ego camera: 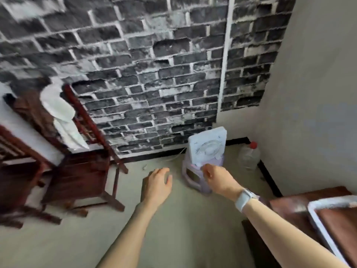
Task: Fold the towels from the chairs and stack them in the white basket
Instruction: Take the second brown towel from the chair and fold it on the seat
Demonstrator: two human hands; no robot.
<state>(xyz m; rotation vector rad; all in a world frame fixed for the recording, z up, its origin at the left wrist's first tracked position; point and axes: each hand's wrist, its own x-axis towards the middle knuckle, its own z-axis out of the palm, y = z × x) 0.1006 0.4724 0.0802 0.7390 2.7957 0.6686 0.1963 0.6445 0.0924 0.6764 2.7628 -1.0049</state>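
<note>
A head-worn camera looks down into the corner of a room, with motion blur across much of the view. Two bare forearms reach forward over a pale floor (183,238).

The left hand (157,183) hangs palm down above the floor, its fingers loosely curved and spread a little, holding nothing. The right hand (217,179), with a white smartwatch (244,200) on its wrist, is just in front of a lilac plastic stool (195,177). Its fingers are curled inward, but the blur hides whether they pinch anything, so its grip cannot be told.

A white towel (61,117) hangs draped over the back of a dark red wooden chair (81,171) at the left, against the wall. It falls from the top rail down toward the seat. Part of a second dark wooden chair (15,161) shows at the left edge of the view, just beside the first.

A white basket (316,221) sits at the lower right, on a dark brown wooden surface (289,207); only its near rim and one corner are in view, with a brown bottom showing inside.

A small white box fan (208,146) stands upright on the lilac stool, near the corner of the room. A clear plastic bottle (249,154) with a red cap stands on the floor just beside the stool, against the plain pale wall. The back wall (135,64) carries grey brick-pattern wallpaper, with a black skirting strip along its foot.
</note>
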